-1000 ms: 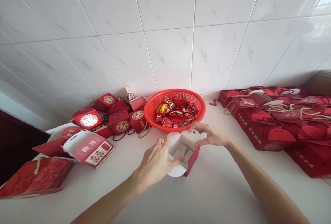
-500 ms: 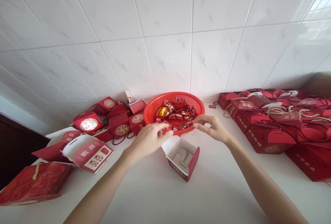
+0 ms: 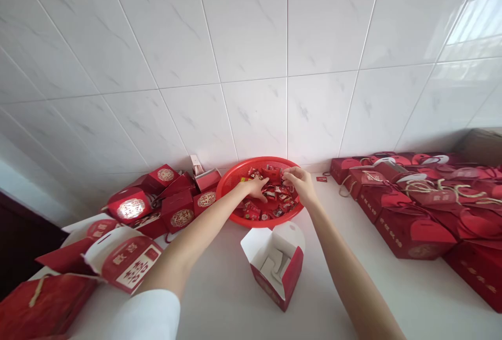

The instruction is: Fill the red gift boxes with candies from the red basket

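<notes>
Reaching over candies (image 3: 281,190) in the red basket (image 3: 235,175): left hand (image 3: 255,188) loosely spread; right hand (image 3: 301,183) curled, grip unclear. Candies likely light, firm, slick-wrapped; pinch wrapper edges.

Your left hand (image 3: 254,187) and forearm (image 3: 207,230) hide some wrapped sweets (image 3: 251,211) and part of the red basket (image 3: 251,222); what those fingertips touch is unclear. Whether your right hand (image 3: 301,183) pinches anything is too small to tell, as is most wrapper print. The bottom edge crops your white sleeve (image 3: 157,308); the right edge cuts off the clustered red boxes (image 3: 415,230).
</notes>
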